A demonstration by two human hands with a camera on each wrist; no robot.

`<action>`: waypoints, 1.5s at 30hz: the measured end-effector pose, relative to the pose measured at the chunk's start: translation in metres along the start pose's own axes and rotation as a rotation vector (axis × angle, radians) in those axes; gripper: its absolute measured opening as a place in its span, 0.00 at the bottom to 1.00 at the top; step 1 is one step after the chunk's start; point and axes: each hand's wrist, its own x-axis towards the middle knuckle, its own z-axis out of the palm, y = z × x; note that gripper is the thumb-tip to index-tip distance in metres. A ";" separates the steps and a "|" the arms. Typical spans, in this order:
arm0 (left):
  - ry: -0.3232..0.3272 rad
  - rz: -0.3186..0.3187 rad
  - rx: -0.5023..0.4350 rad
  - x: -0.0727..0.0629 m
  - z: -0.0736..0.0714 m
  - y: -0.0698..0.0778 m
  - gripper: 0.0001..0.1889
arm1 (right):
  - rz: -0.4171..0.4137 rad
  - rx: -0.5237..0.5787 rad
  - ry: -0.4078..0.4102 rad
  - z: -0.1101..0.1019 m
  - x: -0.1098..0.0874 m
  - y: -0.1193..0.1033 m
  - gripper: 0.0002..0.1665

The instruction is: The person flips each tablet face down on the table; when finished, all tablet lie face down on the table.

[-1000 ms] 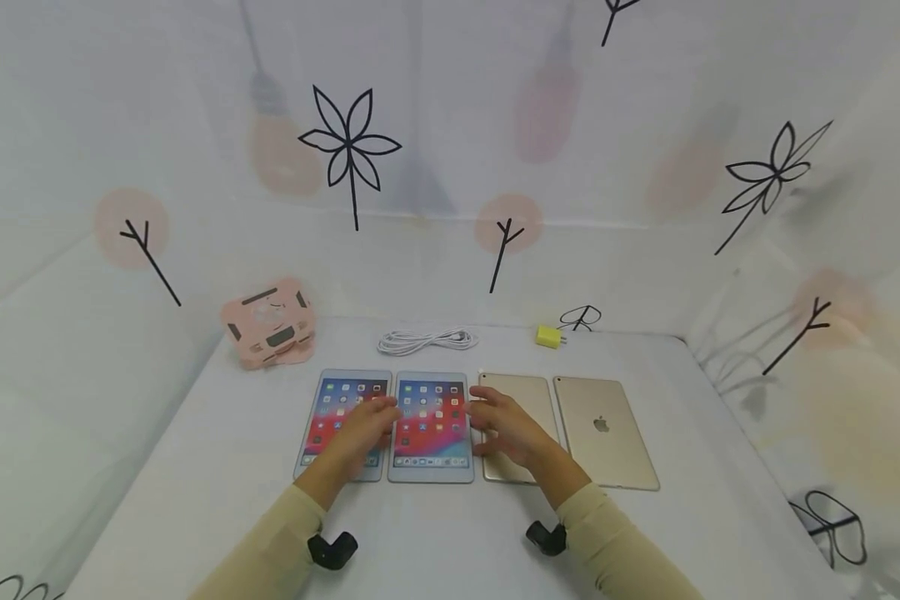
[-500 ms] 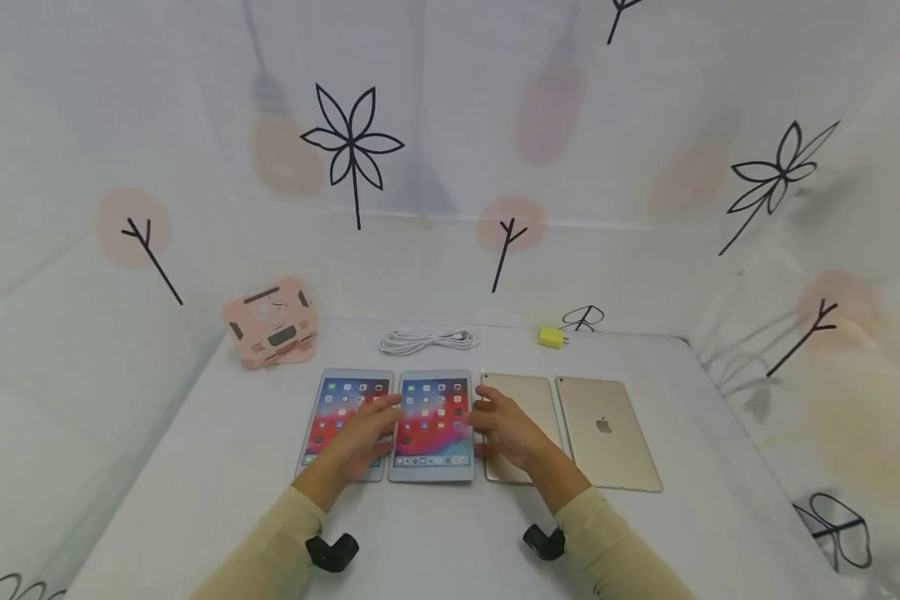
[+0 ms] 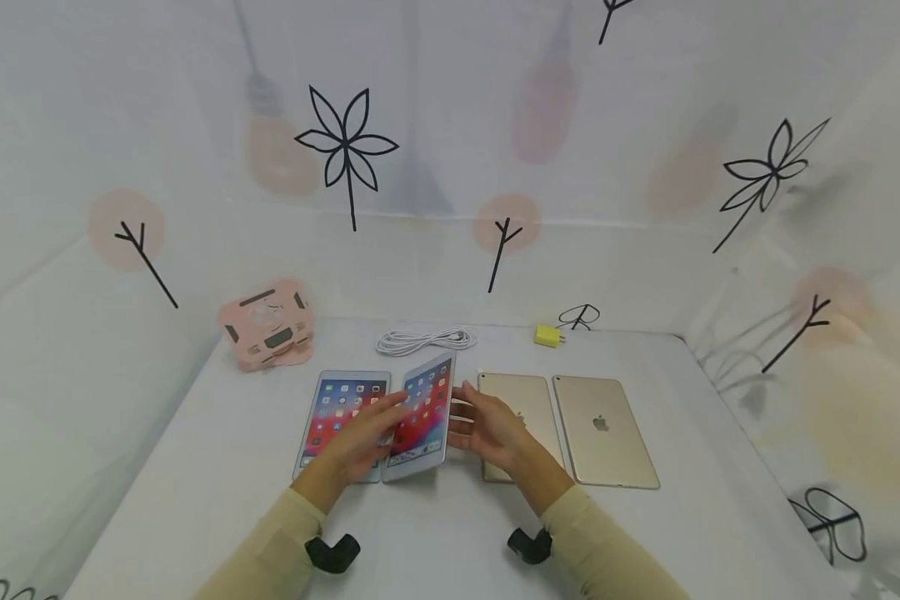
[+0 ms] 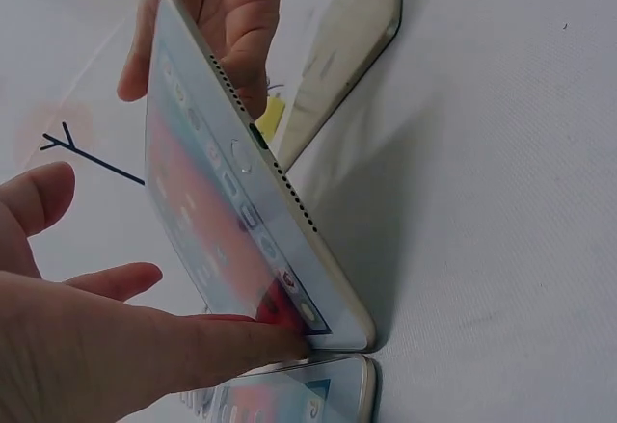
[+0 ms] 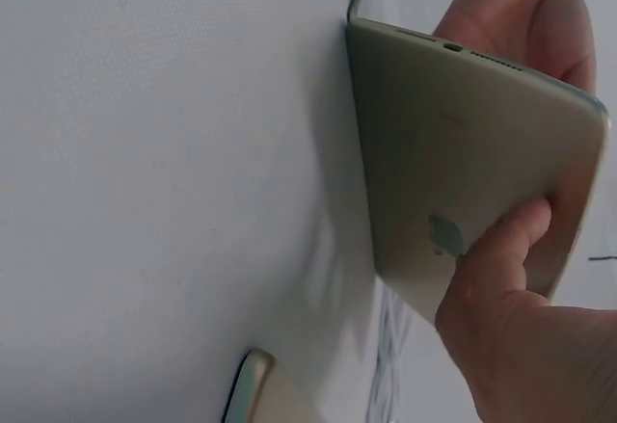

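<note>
A white-framed tablet (image 3: 423, 412) with a lit-up home screen stands tilted on its left long edge, its right side raised off the table. My right hand (image 3: 495, 429) is at the raised side, fingers against its gold back; in the right wrist view a digit presses the back near the apple logo (image 5: 444, 235). Beside the low edge is my left hand (image 3: 363, 442), fingers extended over the screen side, with a digit along the lower corner in the left wrist view. Under that hand a second screen-up tablet (image 3: 333, 400) lies flat, partly covered.
Two gold tablets lie face down on the right, one (image 3: 513, 385) partly behind my right hand, the other (image 3: 607, 433) farther right. A pink stand-like object (image 3: 267, 321), a coiled white cable (image 3: 426, 340) and a yellow charger plug (image 3: 547, 336) line the table's back.
The middle tablet lay flat before; its right side has now swung up toward the left. My right hand has moved slightly left with it, while the left hand has stayed nearly in place.
</note>
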 end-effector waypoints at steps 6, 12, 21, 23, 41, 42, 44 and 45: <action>-0.011 0.022 0.072 0.002 0.005 -0.002 0.35 | 0.001 -0.006 -0.074 0.008 0.003 0.007 0.35; -0.024 0.062 0.099 0.006 0.012 -0.003 0.38 | -0.027 -0.071 -0.193 0.018 0.002 0.014 0.32; -0.029 0.125 0.119 0.007 0.014 -0.001 0.39 | -0.030 -0.179 -0.217 0.023 -0.001 0.014 0.30; -0.034 0.139 0.106 0.006 0.015 0.000 0.39 | -0.024 -0.213 -0.206 0.022 -0.002 0.011 0.30; 0.028 0.320 -0.342 0.006 0.018 -0.002 0.29 | -0.196 -0.827 0.044 -0.011 0.000 -0.010 0.40; 0.031 0.335 -0.355 0.006 0.018 -0.002 0.29 | -0.198 -0.814 0.073 -0.014 0.001 -0.010 0.42; 0.042 0.347 -0.384 0.006 0.018 -0.004 0.29 | -0.189 -0.751 0.094 -0.019 0.002 -0.011 0.48; 0.049 0.347 -0.401 0.007 0.018 -0.005 0.29 | -0.180 -0.714 0.090 -0.021 0.002 -0.011 0.50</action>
